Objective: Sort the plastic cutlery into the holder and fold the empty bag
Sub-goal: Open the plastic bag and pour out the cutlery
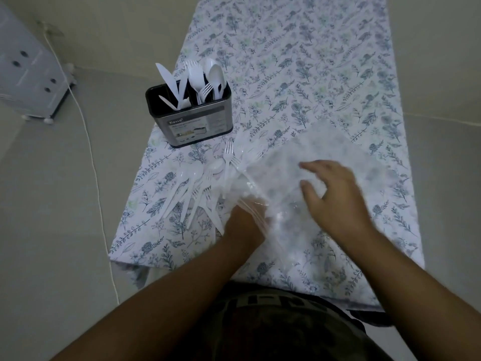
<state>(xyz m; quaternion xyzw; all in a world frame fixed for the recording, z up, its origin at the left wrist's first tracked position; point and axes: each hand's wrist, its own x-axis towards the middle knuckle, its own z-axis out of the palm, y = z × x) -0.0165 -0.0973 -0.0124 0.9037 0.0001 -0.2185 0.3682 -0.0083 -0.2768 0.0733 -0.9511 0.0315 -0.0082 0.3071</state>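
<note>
While my left hand (243, 225) pinched the limp, slippery plastic bag (312, 178) near the cutlery holder (190, 121), my right hand's (330, 196) fingers (309, 165) hovered released; its edge seemed the best hold.

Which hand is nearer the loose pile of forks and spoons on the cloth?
Left. The left hand grips the clear bag's edge right beside the loose cutlery; the right hand rests on the bag, farther from the pile.

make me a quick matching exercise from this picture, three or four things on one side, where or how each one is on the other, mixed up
Things:
1. holder
2. loose cutlery
3. plastic bag
4. right hand

States:
A. lying flat on the cloth, near the holder
B. standing upright with knives, forks and spoons in it
C. spread over the bag
D. clear, crumpled on the cloth

Pairs: 1-B, 2-A, 3-D, 4-C
</note>
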